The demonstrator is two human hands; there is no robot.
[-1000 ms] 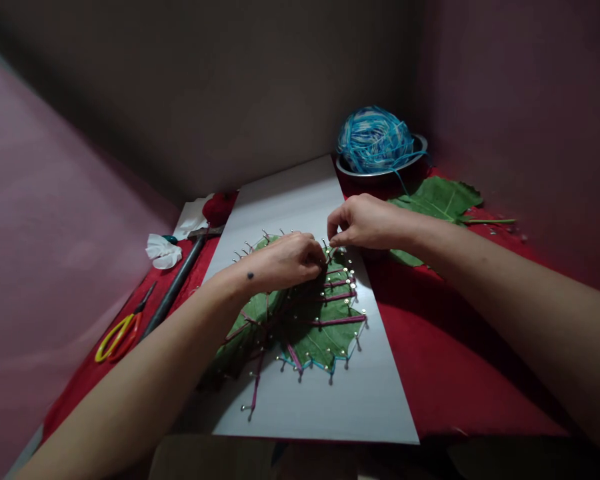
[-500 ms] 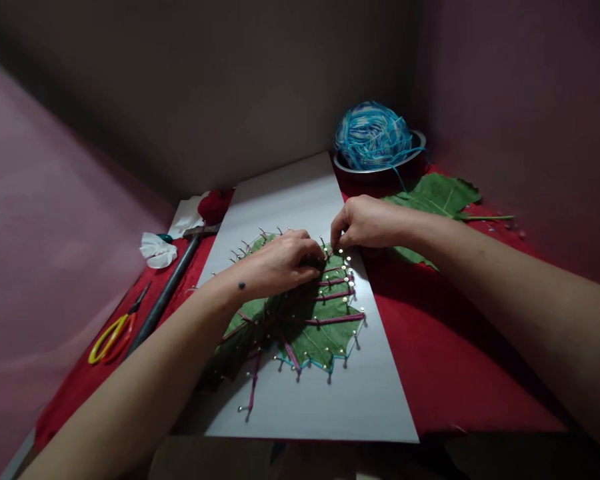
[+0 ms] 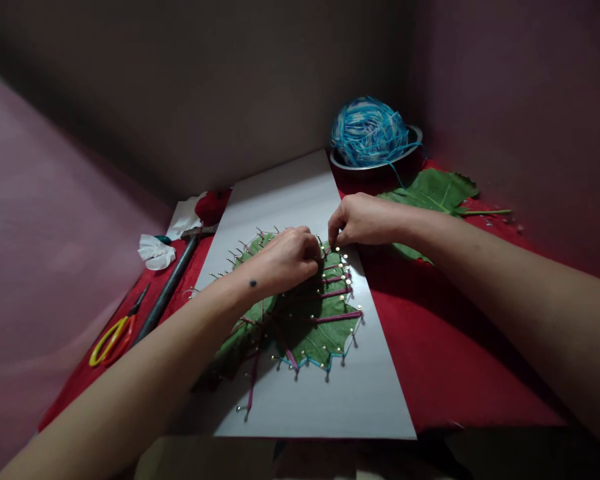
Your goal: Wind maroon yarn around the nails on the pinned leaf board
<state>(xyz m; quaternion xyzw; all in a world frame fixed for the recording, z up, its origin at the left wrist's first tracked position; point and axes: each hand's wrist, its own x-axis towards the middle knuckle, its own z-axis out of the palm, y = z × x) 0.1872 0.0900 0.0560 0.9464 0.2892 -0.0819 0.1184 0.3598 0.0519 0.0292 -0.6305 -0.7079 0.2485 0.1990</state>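
A green leaf (image 3: 310, 333) lies pinned on a white board (image 3: 300, 193), ringed by several small nails with purple yarn along its veins and blue yarn along its lower edge. My left hand (image 3: 285, 257) rests on the leaf's upper part, fingers curled down near the nails. Just to its right, my right hand (image 3: 363, 220) pinches something thin at the nails by the leaf's top edge; whether it is yarn or a nail is too small to tell. A blue and white yarn ball (image 3: 366, 130) sits in a metal bowl (image 3: 414, 143) behind, its strand trailing down toward my right hand.
A red cloth (image 3: 445, 360) covers the surface. Left of the board lie yellow-handled scissors (image 3: 113, 337), a dark hammer (image 3: 167, 290), crumpled white paper (image 3: 155, 250) and a red yarn ball (image 3: 211, 205). A second large leaf (image 3: 433, 193) lies at the right. Walls close in behind and on both sides.
Both hands stayed at the leaf's top edge, with small finger shifts. The view tilted slightly, so everything sits a little higher in the picture.
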